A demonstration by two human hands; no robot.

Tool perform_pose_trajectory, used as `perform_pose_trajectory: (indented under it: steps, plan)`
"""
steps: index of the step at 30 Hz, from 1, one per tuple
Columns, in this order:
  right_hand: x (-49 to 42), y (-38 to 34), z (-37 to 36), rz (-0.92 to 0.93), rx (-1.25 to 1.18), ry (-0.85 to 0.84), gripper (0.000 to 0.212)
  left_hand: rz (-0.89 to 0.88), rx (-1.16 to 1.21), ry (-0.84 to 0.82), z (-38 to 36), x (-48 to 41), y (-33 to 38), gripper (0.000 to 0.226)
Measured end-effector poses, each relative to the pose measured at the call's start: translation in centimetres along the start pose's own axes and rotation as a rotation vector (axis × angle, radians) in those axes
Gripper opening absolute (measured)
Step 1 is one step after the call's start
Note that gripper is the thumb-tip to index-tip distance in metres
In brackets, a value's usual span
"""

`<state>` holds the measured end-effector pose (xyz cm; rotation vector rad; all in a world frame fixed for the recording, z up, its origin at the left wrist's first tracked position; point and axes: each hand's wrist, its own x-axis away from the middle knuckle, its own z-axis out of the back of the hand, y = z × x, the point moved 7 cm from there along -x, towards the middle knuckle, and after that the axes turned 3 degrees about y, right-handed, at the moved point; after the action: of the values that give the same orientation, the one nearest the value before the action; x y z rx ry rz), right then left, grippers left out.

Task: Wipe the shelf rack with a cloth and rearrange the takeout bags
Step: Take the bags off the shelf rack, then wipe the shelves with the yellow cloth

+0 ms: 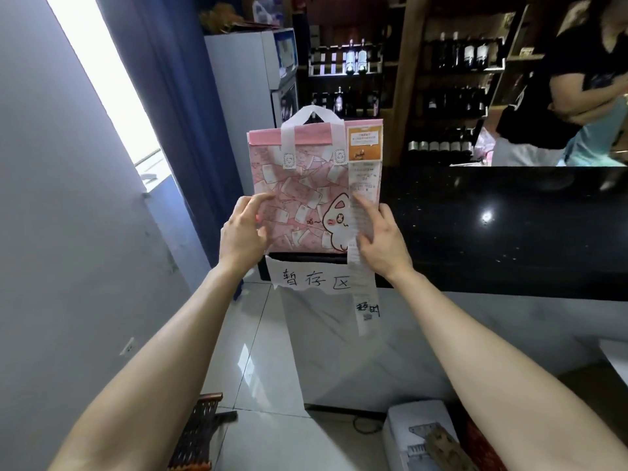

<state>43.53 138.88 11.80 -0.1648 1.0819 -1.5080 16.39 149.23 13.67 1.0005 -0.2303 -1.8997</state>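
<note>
1. Pink bag [306, 198] stood upright on the left end of a black counter [492, 232], white handle up.
2. Left hand [241, 232] gripped the bag's lower left edge.
3. Right hand [384, 239] pinched its right edge over a long receipt [365, 294], which hung beside a paper sign [306, 280].
</note>
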Motion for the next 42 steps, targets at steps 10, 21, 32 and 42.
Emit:
perform_pose_trajectory:
  steps: [10, 21, 32, 42]
  plan:
    - [1.9, 0.8, 0.1, -0.021, 0.043, -0.042, 0.088, 0.022, -0.016, -0.068, -1.8, 1.8, -0.8, 0.074]
    - [4.5, 0.5, 2.9, -0.064, 0.131, -0.001, 0.071, 0.053, -0.032, -0.074, 0.2, 3.1, -1.4, 0.072]
    - [7.2, -9.2, -1.3, 0.257, 0.121, -0.172, 0.056, 0.181, -0.328, -0.196, 6.3, 10.4, -5.7, 0.048]
    - [18.0, -12.5, -22.7, 0.414, 0.255, -1.118, 0.066, 0.794, -0.398, -0.283, 15.9, 32.6, -13.8, 0.049]
